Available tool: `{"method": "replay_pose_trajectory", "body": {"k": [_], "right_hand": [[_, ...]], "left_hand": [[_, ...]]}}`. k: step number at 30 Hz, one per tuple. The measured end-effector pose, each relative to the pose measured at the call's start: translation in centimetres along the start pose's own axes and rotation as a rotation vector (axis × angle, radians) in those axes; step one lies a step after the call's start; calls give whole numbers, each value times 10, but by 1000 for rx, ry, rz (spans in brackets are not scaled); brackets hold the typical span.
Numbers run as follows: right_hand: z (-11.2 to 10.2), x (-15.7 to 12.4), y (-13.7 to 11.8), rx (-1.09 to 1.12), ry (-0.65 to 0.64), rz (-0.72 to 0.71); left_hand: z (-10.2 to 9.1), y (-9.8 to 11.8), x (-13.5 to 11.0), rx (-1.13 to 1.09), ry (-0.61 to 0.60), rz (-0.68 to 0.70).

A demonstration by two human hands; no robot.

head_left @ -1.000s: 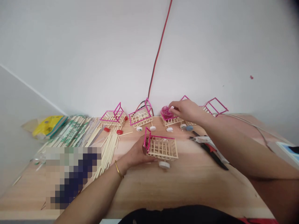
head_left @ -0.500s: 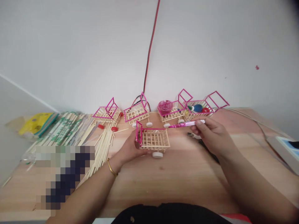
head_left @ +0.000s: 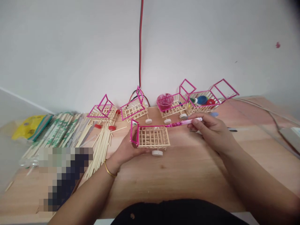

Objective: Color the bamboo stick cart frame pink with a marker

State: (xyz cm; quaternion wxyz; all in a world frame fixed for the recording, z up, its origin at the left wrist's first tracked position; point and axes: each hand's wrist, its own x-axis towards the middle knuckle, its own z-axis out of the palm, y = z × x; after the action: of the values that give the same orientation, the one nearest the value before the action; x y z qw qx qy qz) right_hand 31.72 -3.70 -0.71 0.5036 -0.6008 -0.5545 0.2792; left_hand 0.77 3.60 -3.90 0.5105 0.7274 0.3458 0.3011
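Observation:
My left hand [head_left: 127, 147] grips a small stick-built cart [head_left: 153, 137] from its left end, fingers partly hidden behind it. The cart has a pink handle frame, one pink upper edge along the back and a white wheel below; its other bars are bare wood. Between the fingers and thumb of my right hand [head_left: 208, 129] is a paintbrush [head_left: 187, 122] with a pale handle and a pink-stained front. Its tip touches the back right corner of the cart's upper edge. A clear cup of pink paint [head_left: 165, 101] sits in a cart behind.
Similar pink-edged carts stand along the wall, including a red-wheeled one [head_left: 103, 112] and one holding small paint pots [head_left: 202, 100]. Loose sticks [head_left: 99, 153], packaged sticks [head_left: 55, 128] and a yellow packet [head_left: 30, 125] lie at left. Cables [head_left: 255, 106] cross the right side.
The brush has come from the right of the cart, apart from it, to its back right corner and now touches the upper edge. The whole view has shifted slightly.

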Motion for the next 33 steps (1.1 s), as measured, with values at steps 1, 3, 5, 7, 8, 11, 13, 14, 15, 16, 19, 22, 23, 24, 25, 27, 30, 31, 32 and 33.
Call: {"method": "replay_pose_trajectory", "body": {"k": [1,3,5,7,8,11,13,14,15,16,19,22,23,24,25,27,30,31,32,33], "right_hand": [[-1,-1,-1,-31,0,-2],[-4,-4,-5,-95,-2,-6],[-7,-8,-8,-137,-14,-20],[-10,-12,-10,-144,-42,-53],[-11,-13,-11,-138,-62,-71],[-12,-16,-12,-115,-85,-91],[-11,-16,-12,-100,-43,-73],[-9,-16,-12,-92,-16,-59],[-8,-15,-11,-83,6,-45],[-6,-14,-10,-75,18,-35],[-1,-12,-8,-65,30,-20],[-1,-11,-7,-80,27,-28],[-2,-12,-8,-87,17,-33],[-4,-12,-8,-94,3,-37],[-6,-13,-9,-97,-13,-41],[-9,-15,-12,-96,-51,-47],[-13,-16,-14,-83,-122,-65],[-13,-16,-13,-78,-142,-71],[-13,-16,-13,-72,-152,-73],[-12,-15,-12,-67,-149,-71]], "left_hand": [[0,0,0,13,6,-1],[0,1,0,28,12,-7],[0,1,0,30,8,-6],[0,2,0,32,4,2],[0,2,0,35,4,4],[0,2,0,51,7,-2],[0,2,0,65,9,-9],[0,2,-1,69,11,-8],[0,2,-1,73,13,-6],[0,2,-1,73,13,-3],[0,2,-1,49,-4,4],[0,1,-1,30,-11,-7],[0,1,-1,30,-9,-11],[0,1,-1,33,-6,-13],[0,0,-1,35,-3,-12],[0,0,-1,34,2,-2],[0,1,0,37,10,6],[0,1,0,44,9,4],[0,1,0,51,9,3],[0,1,0,56,8,1]]}}
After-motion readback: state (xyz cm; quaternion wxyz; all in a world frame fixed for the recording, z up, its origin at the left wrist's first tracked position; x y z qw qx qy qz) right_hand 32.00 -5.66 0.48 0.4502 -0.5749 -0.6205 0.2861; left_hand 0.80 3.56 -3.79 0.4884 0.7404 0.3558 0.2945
